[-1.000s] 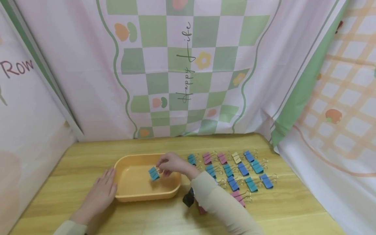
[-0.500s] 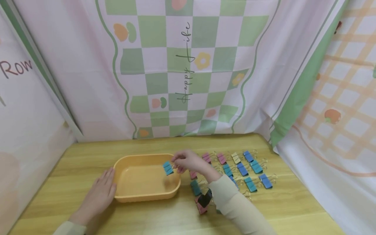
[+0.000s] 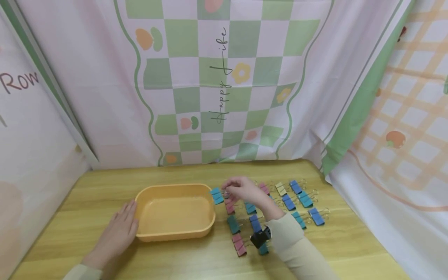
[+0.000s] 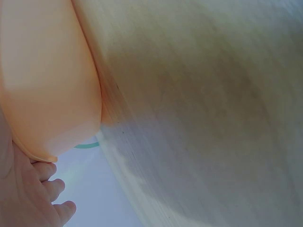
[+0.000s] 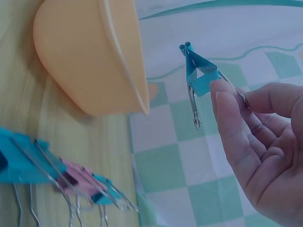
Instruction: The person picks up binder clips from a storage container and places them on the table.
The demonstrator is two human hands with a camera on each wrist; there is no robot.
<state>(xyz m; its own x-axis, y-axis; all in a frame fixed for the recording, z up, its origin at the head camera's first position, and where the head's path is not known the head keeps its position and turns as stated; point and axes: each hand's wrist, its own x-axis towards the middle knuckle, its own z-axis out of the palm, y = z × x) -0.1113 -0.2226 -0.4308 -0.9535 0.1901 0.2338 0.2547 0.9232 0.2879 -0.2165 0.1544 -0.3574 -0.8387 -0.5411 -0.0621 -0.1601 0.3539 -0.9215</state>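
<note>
My right hand [image 3: 245,192] pinches a light blue binder clip [image 3: 217,195] by a wire handle, just past the right rim of the yellow tray [image 3: 175,235]. In the right wrist view, thumb and fingertip grip one handle; the clip's body [image 5: 202,71] hangs in the air, its other handle free. My left hand [image 3: 117,229] lies against the tray's left wall, fingers straight. The left wrist view shows those fingers [image 4: 53,189] at the tray's rim [image 4: 35,155]. No object shows inside the tray. My right hand and sleeve hide part of the clip rows.
Rows of binder clips lie on the wooden table right of the tray: pink [image 3: 239,244], dark teal [image 3: 233,224], blue [image 3: 316,216] and yellow [image 3: 281,189] among them. A black device [image 3: 260,237] sits at my right wrist. Printed curtains [image 3: 224,97] stand behind the table.
My right hand has carried the light blue binder clip rightward, from over the tray to beyond its right rim. My left hand has stayed at the tray's left wall.
</note>
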